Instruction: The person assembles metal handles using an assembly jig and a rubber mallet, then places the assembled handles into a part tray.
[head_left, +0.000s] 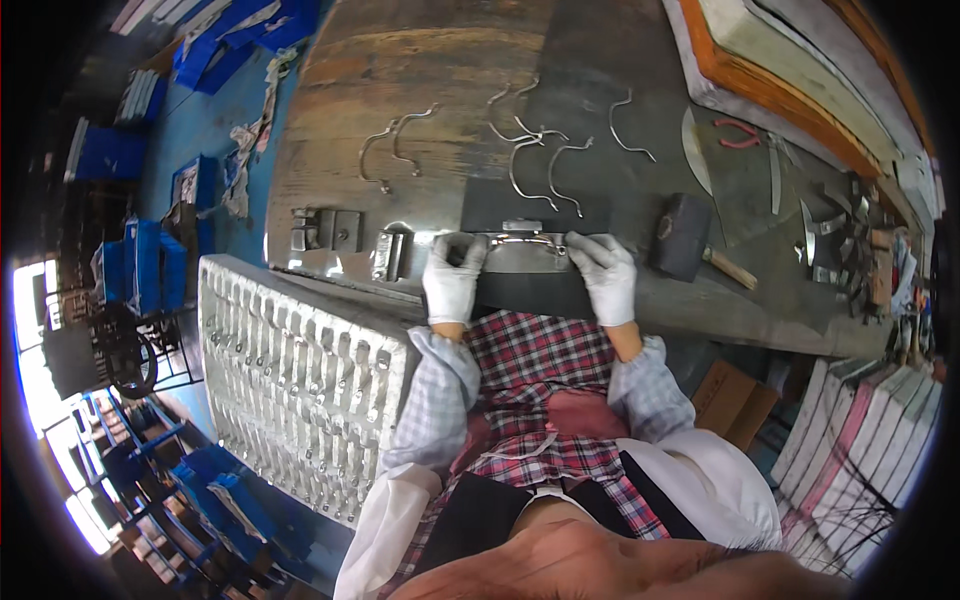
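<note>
Both of my hands wear white gloves with grey fingertips and work at the near edge of the table. Between them a thin, shiny curved metal handle (527,238) lies across a small metal block (522,226). My left hand (455,278) is closed with its fingertips at the handle's left end. At the right end, the bent fingers of my right hand (604,275) pinch it. Beyond my hands lie several loose curved metal handles (520,172). A mallet (682,237) with a dark head and wooden grip rests right of my right hand.
A white foam tray (300,360) full of metal pieces stands left of me. Metal fixtures (390,254) sit left of my left hand. Red-handled pliers (738,133) and loose tools (835,240) lie at right. Foam slabs (800,75) border the table's far right.
</note>
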